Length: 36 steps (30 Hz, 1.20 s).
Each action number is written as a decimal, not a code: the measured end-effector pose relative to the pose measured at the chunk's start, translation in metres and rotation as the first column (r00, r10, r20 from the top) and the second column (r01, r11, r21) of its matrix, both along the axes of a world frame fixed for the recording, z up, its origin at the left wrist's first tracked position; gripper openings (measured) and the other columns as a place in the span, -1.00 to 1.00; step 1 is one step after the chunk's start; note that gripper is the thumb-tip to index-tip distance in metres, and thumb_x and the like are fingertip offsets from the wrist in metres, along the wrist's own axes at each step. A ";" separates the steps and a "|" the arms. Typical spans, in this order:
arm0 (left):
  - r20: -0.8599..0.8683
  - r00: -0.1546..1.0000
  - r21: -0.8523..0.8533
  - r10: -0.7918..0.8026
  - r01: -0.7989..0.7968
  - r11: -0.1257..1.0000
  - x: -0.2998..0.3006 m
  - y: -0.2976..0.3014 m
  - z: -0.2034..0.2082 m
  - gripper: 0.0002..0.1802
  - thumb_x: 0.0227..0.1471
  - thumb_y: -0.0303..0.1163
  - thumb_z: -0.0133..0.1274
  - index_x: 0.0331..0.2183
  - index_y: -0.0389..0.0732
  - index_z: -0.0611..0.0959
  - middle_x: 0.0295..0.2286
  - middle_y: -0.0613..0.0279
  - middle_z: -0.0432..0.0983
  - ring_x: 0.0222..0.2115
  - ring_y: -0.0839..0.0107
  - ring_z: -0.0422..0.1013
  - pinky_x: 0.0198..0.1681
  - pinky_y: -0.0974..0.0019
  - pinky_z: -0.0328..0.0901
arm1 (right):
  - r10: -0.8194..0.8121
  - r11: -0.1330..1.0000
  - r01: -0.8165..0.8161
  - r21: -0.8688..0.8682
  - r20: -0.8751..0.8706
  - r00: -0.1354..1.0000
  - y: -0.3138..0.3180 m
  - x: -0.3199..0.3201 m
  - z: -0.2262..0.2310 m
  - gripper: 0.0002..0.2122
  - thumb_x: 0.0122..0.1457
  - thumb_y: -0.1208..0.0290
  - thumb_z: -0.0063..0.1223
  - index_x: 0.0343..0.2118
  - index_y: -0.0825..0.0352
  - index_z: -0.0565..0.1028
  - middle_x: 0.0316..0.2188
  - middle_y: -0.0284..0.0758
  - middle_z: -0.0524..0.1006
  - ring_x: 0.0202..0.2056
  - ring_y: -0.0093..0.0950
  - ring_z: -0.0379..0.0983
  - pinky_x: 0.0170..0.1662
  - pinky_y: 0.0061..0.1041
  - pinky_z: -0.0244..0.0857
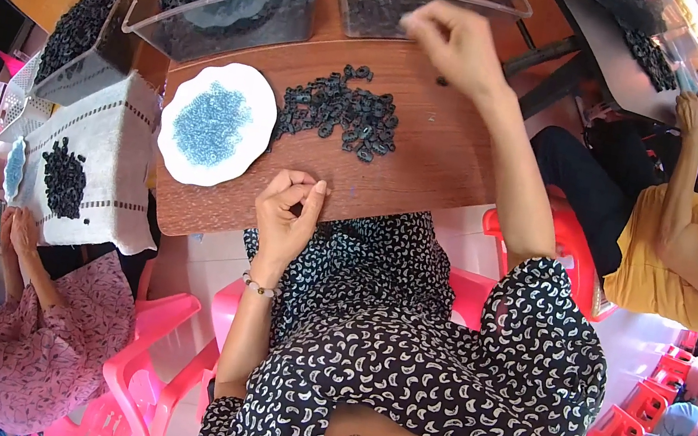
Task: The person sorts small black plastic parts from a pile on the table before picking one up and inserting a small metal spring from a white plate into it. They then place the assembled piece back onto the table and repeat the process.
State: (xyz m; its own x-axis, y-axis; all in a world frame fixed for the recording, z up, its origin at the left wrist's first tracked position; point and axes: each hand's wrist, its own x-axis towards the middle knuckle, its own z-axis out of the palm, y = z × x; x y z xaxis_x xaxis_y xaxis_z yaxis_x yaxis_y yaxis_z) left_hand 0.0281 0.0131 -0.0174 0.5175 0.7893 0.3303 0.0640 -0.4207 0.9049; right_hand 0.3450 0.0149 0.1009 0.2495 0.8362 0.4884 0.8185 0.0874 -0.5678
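My left hand (pixel 288 208) rests at the near edge of the brown table, fingers curled and thumb pressed against them; whatever they hold is too small or hidden. Raised at the front right rim of a clear bin (pixel 358 26) is my right hand (pixel 462 50), its fingers bent together and a little blurred, contents not visible. Between the hands lies a loose pile of small black ring-like parts (pixel 339 110). Left of that pile stands a white scalloped plate (pixel 168 153) bearing small clear bluish pieces (pixel 212 123).
A larger clear bin (pixel 217 16) full of black parts stands at the back. Further left, a person in a pink patterned top (pixel 42 342) works at a cloth-covered table (pixel 127 135). On the right sits a person in yellow (pixel 686 247). Pink chairs (pixel 148 369) stand close by.
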 end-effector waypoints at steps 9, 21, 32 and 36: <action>-0.023 1.000 0.009 0.001 0.000 1.000 0.002 -0.002 0.003 -0.88 0.12 -0.48 0.22 -0.41 -0.31 0.77 -0.42 0.27 0.54 -0.45 0.54 0.40 -0.43 0.47 0.26 | 0.090 0.943 -0.054 -0.328 0.094 0.992 -0.026 -0.013 -0.072 -0.82 0.16 0.44 0.20 -0.20 0.37 0.63 -0.29 -0.13 0.61 -0.16 -0.15 0.46 0.02 -0.24 0.29; -0.017 1.000 -0.011 0.000 -0.001 1.000 0.001 0.001 -0.002 -0.88 0.13 -0.46 0.22 -0.38 -0.30 0.78 -0.36 0.23 0.57 -0.40 0.51 0.44 -0.32 0.46 0.31 | 0.072 0.975 -0.105 -0.195 -0.170 0.983 -0.032 -0.031 -0.074 -0.88 0.15 0.50 0.23 -0.27 0.40 0.58 -0.43 -0.21 0.60 -0.38 -0.38 0.54 -0.27 -0.44 0.38; -0.020 0.999 -0.057 -0.038 0.037 0.998 -0.005 -0.009 0.028 -0.56 0.07 -0.59 0.25 0.02 -0.34 0.64 -0.25 0.25 0.59 -0.27 0.58 0.46 -0.17 0.48 0.37 | 0.336 0.800 -0.538 -0.266 -0.544 0.769 -0.056 -0.120 -0.038 -0.77 0.14 0.39 0.26 -0.26 0.43 0.51 -0.40 -0.17 0.66 -0.38 -0.43 0.60 -0.32 -0.44 0.41; -0.106 0.994 -0.046 0.016 -0.021 0.999 -0.014 -0.006 0.035 -0.62 0.03 -0.50 0.30 -0.05 -0.29 0.70 -0.33 0.11 0.66 -0.39 0.47 0.52 -0.29 0.43 0.40 | 0.347 0.764 -0.561 -0.319 -0.529 0.774 -0.049 -0.128 -0.039 -0.78 0.15 0.40 0.25 -0.26 0.43 0.51 -0.43 -0.17 0.65 -0.40 -0.44 0.59 -0.33 -0.45 0.40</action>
State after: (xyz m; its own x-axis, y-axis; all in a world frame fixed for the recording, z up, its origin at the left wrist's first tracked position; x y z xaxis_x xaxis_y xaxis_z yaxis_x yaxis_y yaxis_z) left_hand 0.0140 0.0067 0.0181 0.5324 0.8126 0.2371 0.1673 -0.3756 0.9115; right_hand 0.2166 -0.0342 0.0621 -0.1324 0.9911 -0.0149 0.4185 0.0423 -0.9072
